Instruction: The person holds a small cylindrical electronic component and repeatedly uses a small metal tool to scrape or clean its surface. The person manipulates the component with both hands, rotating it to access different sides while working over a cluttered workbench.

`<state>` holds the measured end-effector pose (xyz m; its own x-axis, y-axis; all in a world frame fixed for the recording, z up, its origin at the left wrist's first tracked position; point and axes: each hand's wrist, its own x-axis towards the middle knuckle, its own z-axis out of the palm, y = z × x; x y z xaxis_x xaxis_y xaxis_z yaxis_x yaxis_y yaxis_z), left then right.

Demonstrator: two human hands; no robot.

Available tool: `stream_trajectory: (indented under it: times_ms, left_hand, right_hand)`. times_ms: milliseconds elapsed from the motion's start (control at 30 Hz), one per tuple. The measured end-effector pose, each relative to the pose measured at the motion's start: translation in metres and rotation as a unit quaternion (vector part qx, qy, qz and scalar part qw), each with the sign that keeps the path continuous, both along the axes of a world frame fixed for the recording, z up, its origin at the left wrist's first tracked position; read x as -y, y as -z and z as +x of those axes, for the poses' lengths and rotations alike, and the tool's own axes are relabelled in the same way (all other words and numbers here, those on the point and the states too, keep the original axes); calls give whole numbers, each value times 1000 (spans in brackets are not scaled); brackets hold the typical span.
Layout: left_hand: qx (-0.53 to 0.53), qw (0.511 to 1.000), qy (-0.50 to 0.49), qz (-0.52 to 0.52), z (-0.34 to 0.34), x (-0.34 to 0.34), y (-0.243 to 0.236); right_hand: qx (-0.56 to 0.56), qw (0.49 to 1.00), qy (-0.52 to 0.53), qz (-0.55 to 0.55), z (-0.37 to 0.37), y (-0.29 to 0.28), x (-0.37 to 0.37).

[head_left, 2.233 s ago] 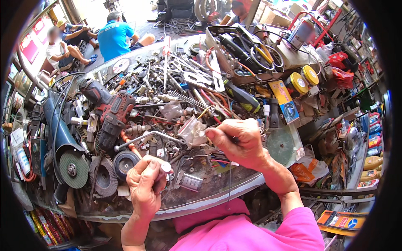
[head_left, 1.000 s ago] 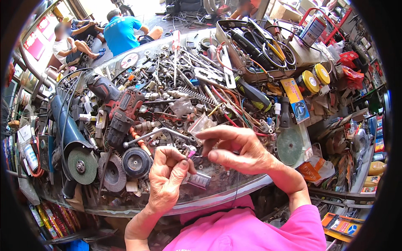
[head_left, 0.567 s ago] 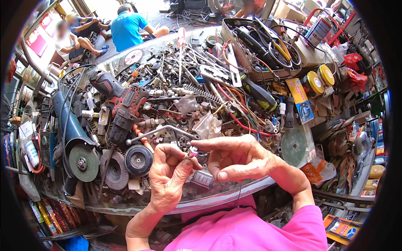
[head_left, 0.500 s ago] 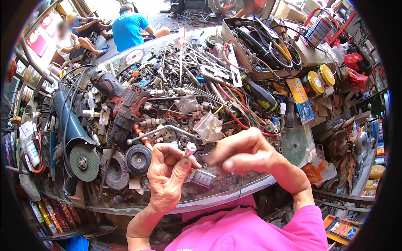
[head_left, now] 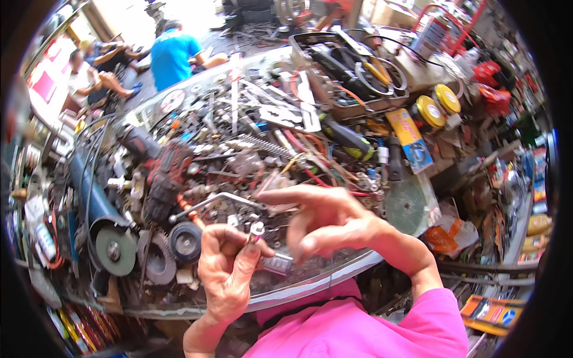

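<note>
Between the thumb and fingers of my left hand [head_left: 225,268], a small shiny metal cylinder [head_left: 256,231] with a pinkish lower part stands upright; its exact kind is unclear. To its right hovers my right hand [head_left: 331,221], slightly blurred. Its index finger stretches to the left and its thumb stays apart, with nothing visible between them. A small grey rectangular block [head_left: 278,263] lies on the glass-edged counter just below the gap between my hands. Behind my left hand is a bent metal rod [head_left: 224,197].
A red-black cordless drill [head_left: 167,176], an angle grinder [head_left: 89,191] and a flap disc [head_left: 158,256] lie at the left. Loose metal parts cover the counter. An open tool case [head_left: 358,107] stands at the far right. A person in blue [head_left: 173,56] sits beyond the counter.
My right hand has moved left and down a little, its index finger now straighter. The cylinder's shiny tip now points up in my left hand. The whole view has shifted slightly.
</note>
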<state>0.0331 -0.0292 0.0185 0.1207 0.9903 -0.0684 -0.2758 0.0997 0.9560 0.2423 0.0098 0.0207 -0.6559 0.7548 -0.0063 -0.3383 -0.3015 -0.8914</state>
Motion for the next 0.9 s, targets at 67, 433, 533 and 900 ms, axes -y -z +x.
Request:
stream_trajectory:
  times_ms: [67, 433, 533, 900]
  left_hand:
    - [-42, 999, -13, 11, 2, 4, -2]
    - [-55, 996, -13, 65, 18, 28, 2]
    - [-176, 979, -3, 107, 22, 28, 20]
    - [-83, 987, 110, 87, 35, 31, 28]
  right_hand:
    - [-33, 998, -48, 3, -3, 5, 7]
    - [44, 943, 160, 289, -15, 5, 25]
    - [218, 861, 292, 356, -9, 5, 46]
    - [220, 837, 376, 332, 5, 10, 81]
